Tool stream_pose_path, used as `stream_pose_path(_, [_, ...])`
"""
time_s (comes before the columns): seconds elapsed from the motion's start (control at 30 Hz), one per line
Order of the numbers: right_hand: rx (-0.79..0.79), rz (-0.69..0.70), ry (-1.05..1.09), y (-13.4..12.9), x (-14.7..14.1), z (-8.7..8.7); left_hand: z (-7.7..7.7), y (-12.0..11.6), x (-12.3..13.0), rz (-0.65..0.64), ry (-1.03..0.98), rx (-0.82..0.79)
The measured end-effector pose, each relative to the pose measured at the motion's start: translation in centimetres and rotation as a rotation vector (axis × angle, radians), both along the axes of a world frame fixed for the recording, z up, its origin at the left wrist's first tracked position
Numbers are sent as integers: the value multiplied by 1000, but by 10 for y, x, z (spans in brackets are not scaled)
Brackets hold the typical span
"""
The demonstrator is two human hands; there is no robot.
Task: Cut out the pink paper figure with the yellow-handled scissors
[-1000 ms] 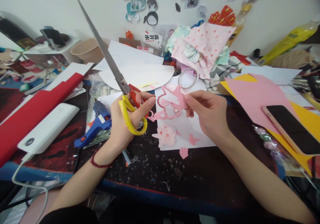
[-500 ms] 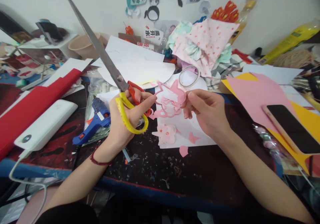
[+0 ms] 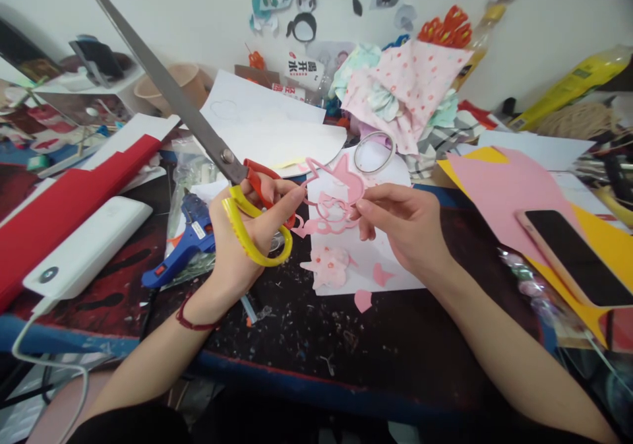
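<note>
My left hand (image 3: 237, 236) has the large scissors (image 3: 198, 124) hooked on it, red and yellow handles round the fingers, closed blades pointing up and left. Its thumb and fingertip also pinch the left edge of a thin pink paper cutout (image 3: 352, 185), an open outline with a pointed, ear-like part. At the cutout's right edge, my right hand (image 3: 410, 223) is closed in a pinch. Below the cutout, more pink paper pieces and a spotted pink fabric flower (image 3: 327, 266) lie on a white sheet (image 3: 366, 279). Small pink scraps (image 3: 362, 301) lie near the sheet's front edge.
A blue glue gun (image 3: 185, 239) lies beside my left wrist, left of it a white power bank (image 3: 89, 246) with a cable. A tape roll (image 3: 374, 168) stands behind the cutout. Spotted cloth (image 3: 405, 88) is heaped at the back. A phone (image 3: 573, 253) rests on coloured paper at right.
Both hands have shifted slightly left with the cutout between them. The scissors have tilted further left, and the solid ear-like part shows more clearly.
</note>
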State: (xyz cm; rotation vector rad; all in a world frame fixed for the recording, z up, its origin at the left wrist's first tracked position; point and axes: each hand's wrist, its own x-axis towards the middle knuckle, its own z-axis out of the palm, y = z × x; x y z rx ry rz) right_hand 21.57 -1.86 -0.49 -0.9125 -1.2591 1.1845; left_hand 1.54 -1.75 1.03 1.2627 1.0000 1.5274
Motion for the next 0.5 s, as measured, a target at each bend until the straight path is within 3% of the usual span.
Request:
stream_pose_path(0.2, [67,-21,-2,2,0,-1,0,1,0,28,-2,35])
stream_pose_path(0.5, [27,-31,6,3,1,-1,-1,0,-1,52,39,70])
